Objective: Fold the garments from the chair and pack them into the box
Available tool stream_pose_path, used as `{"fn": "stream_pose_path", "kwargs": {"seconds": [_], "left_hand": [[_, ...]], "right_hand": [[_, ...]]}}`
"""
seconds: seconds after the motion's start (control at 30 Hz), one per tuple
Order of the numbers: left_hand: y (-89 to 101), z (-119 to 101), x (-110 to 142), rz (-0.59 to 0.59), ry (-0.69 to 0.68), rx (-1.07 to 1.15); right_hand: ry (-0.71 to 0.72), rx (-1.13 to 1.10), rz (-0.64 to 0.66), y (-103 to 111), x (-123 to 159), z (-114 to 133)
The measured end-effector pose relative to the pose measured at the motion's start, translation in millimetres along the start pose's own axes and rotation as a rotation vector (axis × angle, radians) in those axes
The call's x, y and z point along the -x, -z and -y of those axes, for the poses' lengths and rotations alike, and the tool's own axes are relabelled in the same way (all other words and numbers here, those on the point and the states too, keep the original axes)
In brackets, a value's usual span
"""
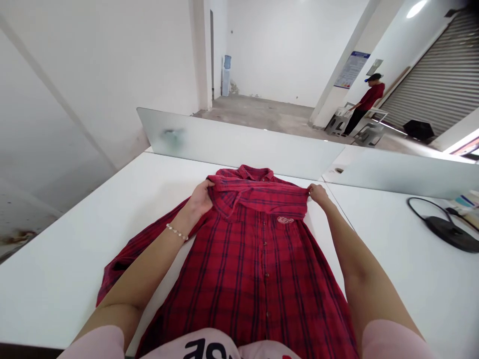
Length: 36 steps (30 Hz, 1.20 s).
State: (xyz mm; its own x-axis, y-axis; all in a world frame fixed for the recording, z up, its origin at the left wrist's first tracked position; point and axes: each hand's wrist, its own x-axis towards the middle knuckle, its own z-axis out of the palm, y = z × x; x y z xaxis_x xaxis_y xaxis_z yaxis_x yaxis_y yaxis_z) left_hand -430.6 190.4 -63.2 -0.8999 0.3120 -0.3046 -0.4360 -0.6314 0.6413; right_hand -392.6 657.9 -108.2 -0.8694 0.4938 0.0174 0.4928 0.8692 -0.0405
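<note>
A red and navy plaid button-up shirt point(239, 269) lies front side up on the white table, its collar point(256, 172) toward the far edge. One sleeve point(269, 197) is laid across the chest and stretched between my two hands. My left hand point(202, 197) pinches the cuff end of that sleeve at the left. At the right, my right hand point(318, 193) grips the fabric near the shoulder. The other sleeve point(145, 239) extends down and left across the table, partly behind my left forearm. A pale embroidered patch shows on the chest just below the folded sleeve.
Frosted dividers point(239, 142) run along the far edge of the white table point(67, 239). A black round base with a cable point(451, 232) lies at the right. Farther back are a person in a red top point(370, 99), grey stools point(337, 123) and a water dispenser point(226, 75).
</note>
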Motion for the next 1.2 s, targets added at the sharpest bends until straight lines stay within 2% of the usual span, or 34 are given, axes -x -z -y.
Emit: {"fn": "stream_pose_path", "kwargs": {"seconds": [0.07,0.2,0.3,0.4,0.5,0.6,0.67,0.77,0.87,0.93,1.07,1.13,1.2], "left_hand": [[13.2,2.7,-23.3,-0.075,-0.070,-0.088],[41.9,17.1,-57.4,-0.157,-0.162,-0.474],[57.5,25.7,-70.5,-0.163,-0.203,-0.639],[63.1,28.1,-75.6,-0.207,-0.265,-0.775],[60.6,29.2,-75.7,-0.201,-0.374,-1.050],[59.0,32.1,-75.1,-0.086,-0.514,-1.399],[62.0,33.6,-75.9,-0.031,-0.600,-1.521],[70.1,32.8,-78.7,-0.005,-0.697,-1.613],[75.2,29.3,-81.5,0.023,-0.708,-1.678],[75.3,25.8,-82.2,0.012,-0.673,-1.713],[71.7,15.0,-76.4,-0.109,-0.603,-1.719],[69.5,9.2,-67.5,-0.146,-0.646,-1.721],[67.0,5.7,-55.2,-0.124,-0.733,-1.748]], "right_hand": [[-0.052,-0.005,0.019,-1.0,-3.3,-0.4],[-0.093,-0.018,0.032,-7.9,-0.5,0.3],[-0.100,-0.023,0.029,-11.9,7.1,2.7],[-0.080,-0.023,-0.026,-11.3,17.6,15.9],[0.041,-0.029,-0.107,-12.6,33.0,46.5],[0.257,-0.041,-0.112,-24.6,55.0,83.2],[0.392,-0.028,-0.087,-37.4,70.9,100.0],[0.494,0.003,-0.054,-54.5,87.7,105.9],[0.487,0.030,-0.048,-60.6,91.6,99.2],[0.469,0.045,-0.042,-59.1,90.2,95.9],[0.462,0.050,-0.028,-51.9,90.0,96.1],[0.472,0.054,-0.026,-48.8,92.1,97.1],[0.481,0.057,-0.024,-46.7,94.6,97.9]]}}
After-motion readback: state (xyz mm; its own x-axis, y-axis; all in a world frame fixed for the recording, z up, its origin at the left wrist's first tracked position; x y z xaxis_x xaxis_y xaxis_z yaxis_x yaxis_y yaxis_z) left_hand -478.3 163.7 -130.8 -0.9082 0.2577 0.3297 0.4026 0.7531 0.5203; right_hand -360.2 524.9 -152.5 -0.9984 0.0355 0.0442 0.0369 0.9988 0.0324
